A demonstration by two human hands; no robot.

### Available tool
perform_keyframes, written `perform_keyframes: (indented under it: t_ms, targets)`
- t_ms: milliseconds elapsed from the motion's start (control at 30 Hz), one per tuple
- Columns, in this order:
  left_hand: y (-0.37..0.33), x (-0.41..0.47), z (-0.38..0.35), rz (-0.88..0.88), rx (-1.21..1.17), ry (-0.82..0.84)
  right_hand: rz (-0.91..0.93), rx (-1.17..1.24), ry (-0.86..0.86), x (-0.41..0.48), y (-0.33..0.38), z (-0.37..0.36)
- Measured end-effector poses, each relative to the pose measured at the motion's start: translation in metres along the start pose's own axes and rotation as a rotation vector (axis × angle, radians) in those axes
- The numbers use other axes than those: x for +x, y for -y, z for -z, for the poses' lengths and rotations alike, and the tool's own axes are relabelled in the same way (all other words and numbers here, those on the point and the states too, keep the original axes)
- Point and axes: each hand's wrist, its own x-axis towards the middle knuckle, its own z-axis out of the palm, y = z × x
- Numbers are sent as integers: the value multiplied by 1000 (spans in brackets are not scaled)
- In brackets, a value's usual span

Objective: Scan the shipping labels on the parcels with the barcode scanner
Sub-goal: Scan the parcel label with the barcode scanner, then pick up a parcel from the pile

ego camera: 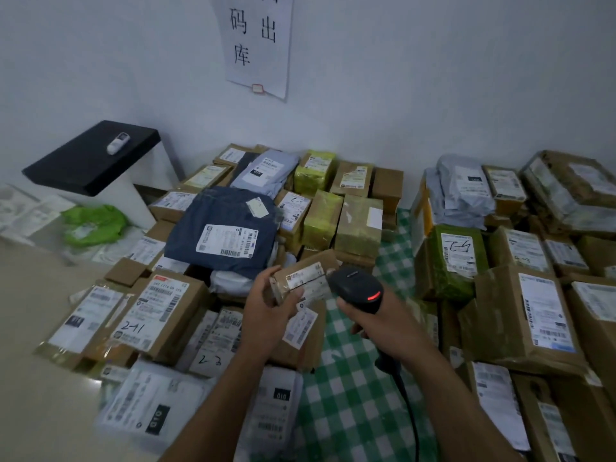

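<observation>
Above the cloth [350, 395], left grip [270, 315] clasps small parcel [301, 278]; right grip [376, 325] clutches scanner [358, 286] just beside it.

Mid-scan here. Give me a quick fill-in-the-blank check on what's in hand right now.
1. The scanner in the right hand shows a ____ light.
2. The left hand holds a small parcel made of ____.
3. The checked cloth is white and ____.
Missing words: red; cardboard; green.
</observation>
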Motion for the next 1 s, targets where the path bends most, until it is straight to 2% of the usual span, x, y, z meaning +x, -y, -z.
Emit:
perform_keyframes:
  t_ms: [233,600,1000]
  targets:
    - [-4,15,16,-59,34,-14,62,-33,150,-2,24,-13]
    - [7,29,21,-71,65,-27,87,-81,208,-7,42,-17]
    - [13,28,30,-73,91,-46,28,-75,239,-7,39,-25]
